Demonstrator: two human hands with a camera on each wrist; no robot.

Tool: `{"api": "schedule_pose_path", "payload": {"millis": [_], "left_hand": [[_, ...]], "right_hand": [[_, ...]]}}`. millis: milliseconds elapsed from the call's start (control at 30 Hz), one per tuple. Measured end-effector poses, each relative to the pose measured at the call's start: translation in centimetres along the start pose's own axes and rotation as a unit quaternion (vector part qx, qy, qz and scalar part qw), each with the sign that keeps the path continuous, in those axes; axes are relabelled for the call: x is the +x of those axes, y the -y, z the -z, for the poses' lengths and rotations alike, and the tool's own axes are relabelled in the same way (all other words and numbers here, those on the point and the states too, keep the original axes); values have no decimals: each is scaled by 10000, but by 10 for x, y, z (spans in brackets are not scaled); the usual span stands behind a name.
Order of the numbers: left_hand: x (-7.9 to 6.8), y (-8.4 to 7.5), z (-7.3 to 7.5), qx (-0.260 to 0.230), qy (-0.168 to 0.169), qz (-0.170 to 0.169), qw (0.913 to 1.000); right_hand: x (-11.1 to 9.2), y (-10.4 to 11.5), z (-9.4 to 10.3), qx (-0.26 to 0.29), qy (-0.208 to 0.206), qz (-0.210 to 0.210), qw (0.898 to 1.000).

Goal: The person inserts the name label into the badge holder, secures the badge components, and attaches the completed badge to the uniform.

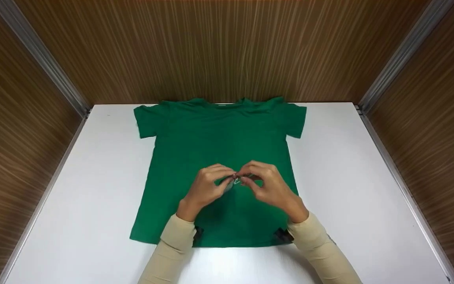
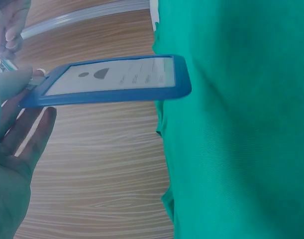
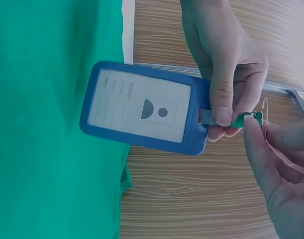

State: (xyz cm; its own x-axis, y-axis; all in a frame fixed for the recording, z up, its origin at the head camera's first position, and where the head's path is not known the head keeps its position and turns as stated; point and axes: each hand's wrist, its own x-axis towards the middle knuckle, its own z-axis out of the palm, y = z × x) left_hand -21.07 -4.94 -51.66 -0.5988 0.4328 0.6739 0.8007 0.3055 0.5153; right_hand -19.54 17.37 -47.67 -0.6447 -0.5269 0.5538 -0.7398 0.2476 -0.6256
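Observation:
A blue-framed ID badge holder with a white card inside hangs from a short strap and clip. In the right wrist view, my left hand pinches the strap between thumb and fingers, just above the holder's slot. My right hand pinches a thin metal safety pin at the strap's green end; the pin's wire arm stands away from its other side. From the head view, both my left hand and right hand meet above a green T-shirt, fingertips close together.
The T-shirt lies spread on a white table, collar at the far edge. Wood-grain panels stand at the back and both sides, with metal rails along the corners. Dark wrist devices sit under the sleeves.

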Motion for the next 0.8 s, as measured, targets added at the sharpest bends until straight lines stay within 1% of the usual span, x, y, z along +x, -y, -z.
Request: {"api": "schedule_pose_path", "payload": {"millis": [133,267,467,600,800], "left_hand": [[-1,-1,0,-134,87,146,9998],[-1,-2,-1,-293,176,220,9992],[-1,-2,-2,-518,502,306,9969],[-1,-3,-3,-603,672,331,9954],[-1,-5,-8,-749,684,475,9937]], "right_hand": [[0,2,2,-215,46,-65,9997],[0,1,2,-437,-49,-116,9990],[0,0,0,-622,-276,-124,9976],[0,-1,-1,-680,-386,-245,9966],[-1,-3,-3,-820,-673,-429,9934]]}}
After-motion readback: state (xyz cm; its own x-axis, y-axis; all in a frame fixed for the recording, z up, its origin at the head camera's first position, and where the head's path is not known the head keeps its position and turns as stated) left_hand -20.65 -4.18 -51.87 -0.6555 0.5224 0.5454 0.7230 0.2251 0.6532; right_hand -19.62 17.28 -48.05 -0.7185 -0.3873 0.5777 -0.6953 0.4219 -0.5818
